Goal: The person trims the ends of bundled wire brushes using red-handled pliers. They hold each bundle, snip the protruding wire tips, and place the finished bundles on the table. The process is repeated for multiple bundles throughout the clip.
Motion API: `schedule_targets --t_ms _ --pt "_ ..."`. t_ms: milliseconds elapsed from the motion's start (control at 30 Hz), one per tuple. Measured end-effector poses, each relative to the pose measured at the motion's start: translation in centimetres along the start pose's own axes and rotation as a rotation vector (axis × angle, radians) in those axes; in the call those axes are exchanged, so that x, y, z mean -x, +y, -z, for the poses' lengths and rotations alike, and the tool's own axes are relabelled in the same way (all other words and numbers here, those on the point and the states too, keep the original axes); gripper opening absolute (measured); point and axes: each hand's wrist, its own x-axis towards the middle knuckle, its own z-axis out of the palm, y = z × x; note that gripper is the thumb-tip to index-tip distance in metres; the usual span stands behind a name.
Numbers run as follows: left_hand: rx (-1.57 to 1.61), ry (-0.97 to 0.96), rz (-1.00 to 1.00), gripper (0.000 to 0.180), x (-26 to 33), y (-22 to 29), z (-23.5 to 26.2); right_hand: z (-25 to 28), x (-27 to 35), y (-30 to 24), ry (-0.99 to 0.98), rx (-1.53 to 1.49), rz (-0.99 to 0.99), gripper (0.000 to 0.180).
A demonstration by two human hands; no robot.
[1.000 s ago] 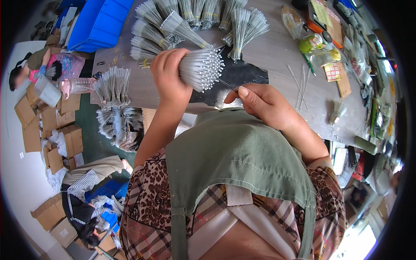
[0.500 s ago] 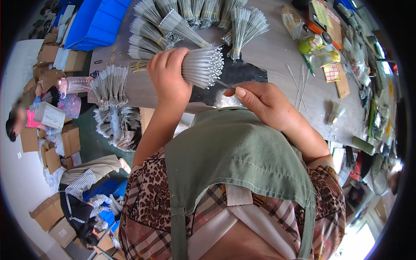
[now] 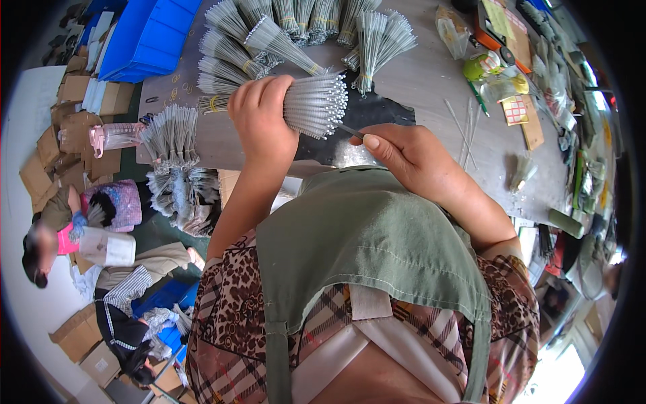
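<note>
My left hand [image 3: 264,121] is wrapped round a thick bundle of thin straw brushes [image 3: 315,105]. Their white bristle heads fan out to the right, tips facing my right hand. The wire ends, tied with a yellow band, stick out left of my fist. Between thumb and fingers, my right hand [image 3: 404,156] pinches a thin grey metal tool [image 3: 350,130]; its far end meets the lower edge of the bristle tips. What kind of tool it is, I cannot make out. Beneath the bundle lies a black mat [image 3: 390,113] on the grey table [image 3: 431,74].
More tied brush bundles [image 3: 232,47] lie along the far side, others [image 3: 171,135] at the left edge. A blue bin [image 3: 151,40] stands far left. Loose wires [image 3: 464,131], a green pen [image 3: 479,97] and a tape dispenser [image 3: 494,37] are at right. Two people work at left.
My hands stay almost where they were, the tool tip still at the bundle's lower edge. At left, a person with a white container has moved nearer to the other person.
</note>
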Motion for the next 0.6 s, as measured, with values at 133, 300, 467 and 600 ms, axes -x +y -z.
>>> schedule_targets --t_ms 133,300,467,600 --pt "-0.025 -0.005 0.001 0.039 -0.2 0.1 0.1 0.2 0.0 -0.3 -0.007 0.032 -0.028 0.035" --pt "-0.064 -0.002 -0.006 0.038 -0.1 0.1 0.1 0.1 -0.1 -0.2 0.024 0.066 0.000 0.034" --pt "-0.055 -0.016 0.004 0.037 0.1 -0.1 -0.1 0.3 -0.3 -0.2 -0.005 0.131 -0.005 0.033" --pt "0.020 -0.117 0.099 0.034 0.3 -0.1 0.1 1.2 -0.6 0.8 -0.106 -0.084 0.024 0.040"
